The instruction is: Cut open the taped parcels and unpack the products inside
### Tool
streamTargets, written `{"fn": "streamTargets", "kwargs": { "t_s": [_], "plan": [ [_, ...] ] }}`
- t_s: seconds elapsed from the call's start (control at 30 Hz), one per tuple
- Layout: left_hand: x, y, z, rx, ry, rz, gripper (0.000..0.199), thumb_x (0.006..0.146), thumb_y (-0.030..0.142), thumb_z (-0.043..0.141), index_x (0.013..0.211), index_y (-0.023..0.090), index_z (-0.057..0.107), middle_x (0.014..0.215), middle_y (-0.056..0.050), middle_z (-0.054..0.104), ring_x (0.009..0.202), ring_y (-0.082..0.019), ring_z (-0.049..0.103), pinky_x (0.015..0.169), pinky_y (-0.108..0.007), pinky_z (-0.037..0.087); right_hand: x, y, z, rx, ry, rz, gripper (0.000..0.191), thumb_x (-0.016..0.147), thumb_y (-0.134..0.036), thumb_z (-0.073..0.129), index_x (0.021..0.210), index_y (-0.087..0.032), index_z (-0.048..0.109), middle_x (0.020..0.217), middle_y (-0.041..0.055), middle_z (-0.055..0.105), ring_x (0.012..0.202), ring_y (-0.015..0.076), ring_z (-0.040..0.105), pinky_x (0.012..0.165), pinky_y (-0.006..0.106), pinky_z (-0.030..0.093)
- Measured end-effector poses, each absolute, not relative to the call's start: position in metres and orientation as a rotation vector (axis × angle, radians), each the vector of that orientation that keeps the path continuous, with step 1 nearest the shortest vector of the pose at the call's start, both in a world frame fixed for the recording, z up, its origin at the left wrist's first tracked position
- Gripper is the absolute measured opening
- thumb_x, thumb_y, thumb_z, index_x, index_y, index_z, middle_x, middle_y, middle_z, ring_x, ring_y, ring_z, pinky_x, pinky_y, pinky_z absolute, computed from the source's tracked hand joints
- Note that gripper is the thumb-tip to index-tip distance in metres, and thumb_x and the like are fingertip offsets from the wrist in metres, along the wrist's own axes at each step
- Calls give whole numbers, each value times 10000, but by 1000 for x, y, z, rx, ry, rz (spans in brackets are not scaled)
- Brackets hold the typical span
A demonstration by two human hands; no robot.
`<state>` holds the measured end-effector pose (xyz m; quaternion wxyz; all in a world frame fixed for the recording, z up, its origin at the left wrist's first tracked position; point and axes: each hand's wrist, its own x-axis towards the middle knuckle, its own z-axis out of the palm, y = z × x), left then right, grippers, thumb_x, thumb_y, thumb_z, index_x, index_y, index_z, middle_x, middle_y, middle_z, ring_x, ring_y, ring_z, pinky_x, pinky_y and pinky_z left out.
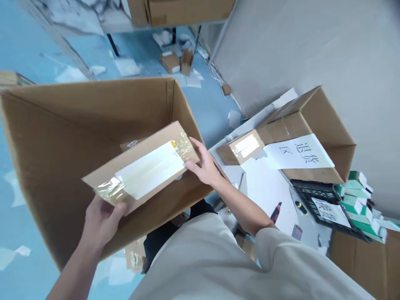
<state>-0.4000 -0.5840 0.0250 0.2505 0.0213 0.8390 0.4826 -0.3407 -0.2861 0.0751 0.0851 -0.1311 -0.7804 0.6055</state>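
Both hands on one flat parcel [134, 155], one at each end, apart from each other. Left hand [101, 218] is clamped on the near-left corner, thumb on the top face, other fingers mostly hidden. Right hand [204, 162] grips the opposite end, thumb at the near edge, fingers round the end.

Parcel is over the opening of a large carton [46, 137], diagonal in view. Can't tell if it's below the rim. White label [153, 168] faces up, with a yellow mark at its right end; shiny tape at both ends of the parcel. Another piece of cardboard shows in the large carton, mostly hidden behind the parcel.

Right side: tabletop [261, 200] with a small labelled box [240, 146] beside an open carton [286, 129]. Paper sign [300, 152] with handwritten characters on that carton. Red-and-black cutter [276, 212] and a phone-like item [296, 232] lie nearer the person. Black crate [308, 195] beyond them has its own sign [331, 211], green-and-white boxes [358, 208] at its far side.

Blue floor [215, 108]: scattered paper, a couple of small cartons [170, 62] near the far table legs.
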Motion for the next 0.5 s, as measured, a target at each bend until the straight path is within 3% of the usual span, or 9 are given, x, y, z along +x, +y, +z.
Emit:
{"fn": "streamTargets", "kwargs": {
  "t_s": [0.1,0.23,0.37,0.5],
  "plan": [
    [-354,-543,101,245,2327,1447,406,576,531,649,963,411,658,902,51,725,841,-348,681,615,-462,579,-279,-234,140,-302,-2337,1668,747,761,-694,569,1377,-290,444,1374,52,517,1269,316,477,1062,481,413],
    [-280,-453,151,378,2011,1468,396,569,454,715,950,345,694,877,6,736,812,-327,693,667,-453,587,-168,-152,187,-484,-2370,1407,753,732,-761,523,1323,-294,524,1311,72,569,1222,340,512,997,477,462],
    [-208,-349,136,355,1601,1400,513,651,381,739,1151,330,634,1087,-13,711,987,-285,677,861,-420,563,-60,-78,166,-883,-2313,1225,752,744,-766,475,1295,-261,559,1296,103,590,1235,346,511,1025,483,430],
    [-160,-275,80,268,1413,1451,635,623,358,799,1217,280,589,1187,-52,674,1055,-271,654,937,-415,534,-3,-23,95,-1092,-2151,1418,711,765,-669,516,1326,-232,527,1335,104,574,1261,314,505,1068,478,384]
  ]
}}
